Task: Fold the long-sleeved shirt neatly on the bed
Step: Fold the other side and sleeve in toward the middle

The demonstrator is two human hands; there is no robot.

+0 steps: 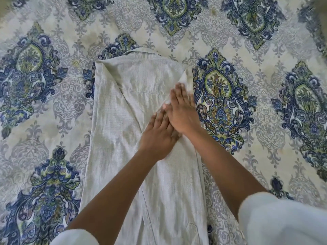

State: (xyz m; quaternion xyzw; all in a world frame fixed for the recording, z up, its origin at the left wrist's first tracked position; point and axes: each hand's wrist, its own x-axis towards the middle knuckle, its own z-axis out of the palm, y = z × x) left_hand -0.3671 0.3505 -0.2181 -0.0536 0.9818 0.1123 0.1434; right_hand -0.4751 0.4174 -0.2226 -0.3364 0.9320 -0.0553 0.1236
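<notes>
The shirt (115, 138) lies flat on the bed (53, 96), a pale strip on the blue and green patterned cover; its long axis runs straight away from the person, with the collar (134, 51) at the far end and the hem running out of view at the near edge. Both sides look already turned in toward the middle, so the garment is narrow and roughly parallel-sided; a folded edge slants down from the far left shoulder toward the centre.

Both hands rest on the right half of the shirt, just past its middle. The right hand (180, 112) is the farther one, fingers straight and pointing toward the collar, flat on the turned-in right side; its fingertips are blurred, so whether they catch a bit of cloth I cannot tell. The left hand (159, 138) lies just behind and touching it, fingers straight and partly tucked under the right palm. Neither grip is clenched; both are released and pressing, holding nothing.

This looks like smoothing the right fold. The cross folds appear to remain; since the strip runs near to far, the next fold would go across that axis. The hem lies toward the person from both hands, and the left hand is nearer to it; the right is nearer the collar.
</notes>
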